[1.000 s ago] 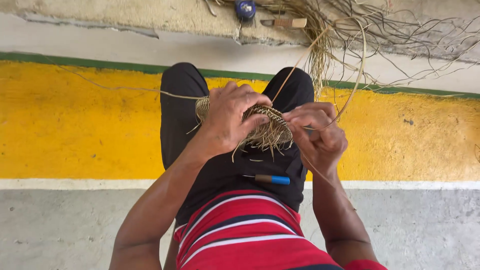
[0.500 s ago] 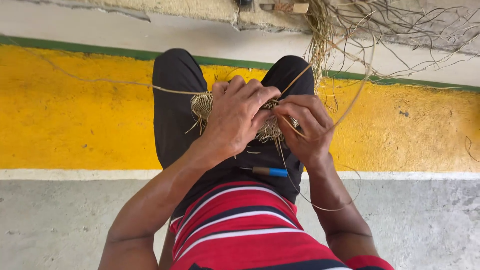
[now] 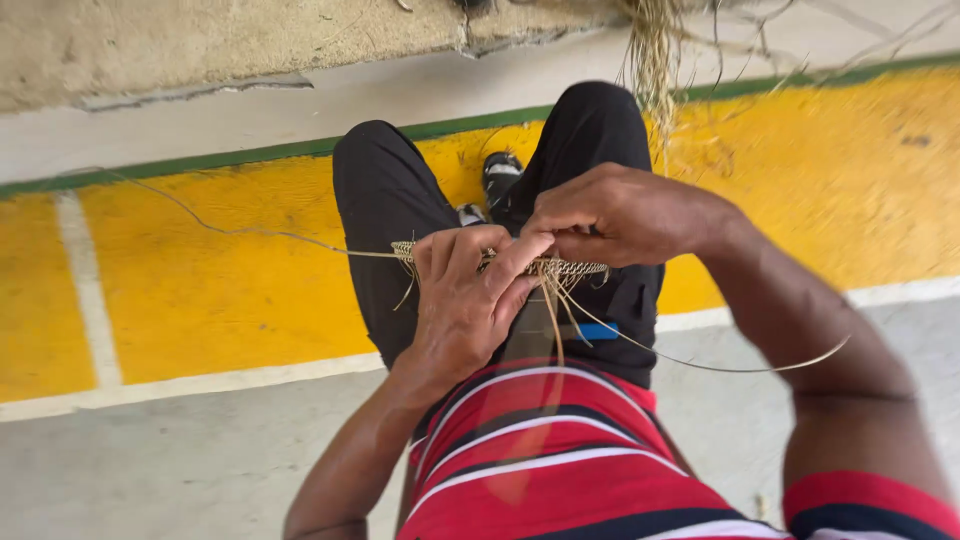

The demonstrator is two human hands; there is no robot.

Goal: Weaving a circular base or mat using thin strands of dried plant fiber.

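So from the head cam you're looking straight down at a person sitting with knees up in black trousers (image 3: 390,230) and a red striped shirt (image 3: 540,450). Both hands meet over the lap on a small woven straw piece (image 3: 565,267), a flat braided strip sitting just above the thighs, between the two knees. The left hand (image 3: 468,300) comes up from below with the wrist bent back, fingers curled over the near edge of the weave and pinched shut on it, thumb side pressed against the strip. The right hand (image 3: 620,215) reaches in from the right with the forearm angled down across the frame, knuckles up, fingertips closed tight on the far edge of the same piece, touching the left hand's fingertips. Loose straw strands (image 3: 700,362) trail off the weave, one long one sweeping right under the right forearm, another running left across the yellow painted floor band (image 3: 200,290). A small blue object (image 3: 598,331) sits on the lap just beside the strands
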